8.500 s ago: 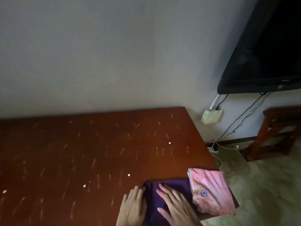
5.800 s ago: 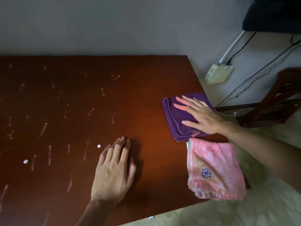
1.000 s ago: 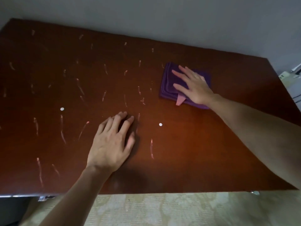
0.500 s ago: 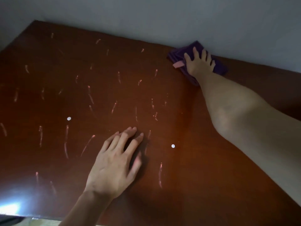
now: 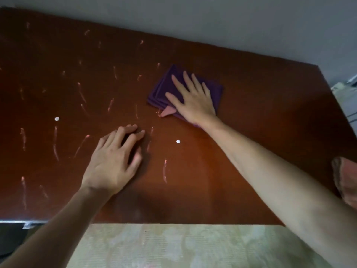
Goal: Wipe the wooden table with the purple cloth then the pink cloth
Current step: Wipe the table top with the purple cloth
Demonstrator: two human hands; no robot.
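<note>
Step in hand, as judged: the purple-cloth wipe of the wooden table (image 5: 251, 117), with the pink-cloth pass not yet begun.

Right hand (image 5: 191, 99): flat, fingers straight and spread, palm pressing the folded purple cloth (image 5: 160, 89) onto the tabletop. Nothing is gripped. The cloth lies at about 1 o'clock from the table's middle, with a small pink label (image 5: 168, 112) showing at its near edge.

Left hand (image 5: 114, 161): resting on bare wood at about 7 o'clock from the cloth, fingers slightly bent, holding nothing. It appears to brace the body.

Pink cloth (image 5: 345, 180): only a portion shows, at the 3 o'clock edge of the view, near the table's right end. It is untouched.

Recommendation: keep the palm flat and the pressure even, so that the folded layers do not slide apart. Work in overlapping strokes towards 9 o'clock, where most marks lie. The bracing hand will need to lift clear before the cloth reaches it.

Surface: dark reddish wood, glossy, carrying many pale streaks (image 5: 56, 144) across the left and central areas. Two small white specks are present, one (image 5: 56, 118) at 9 o'clock and one (image 5: 178, 141) close to centre. The area to the right of the cloth looks largely free of marks.

Room: a plain grey wall (image 5: 212, 18) stands behind the far edge at 12 o'clock. A pale patterned floor covering (image 5: 173, 248) lies below the near edge at 6 o'clock. Lighting is dim.
</note>
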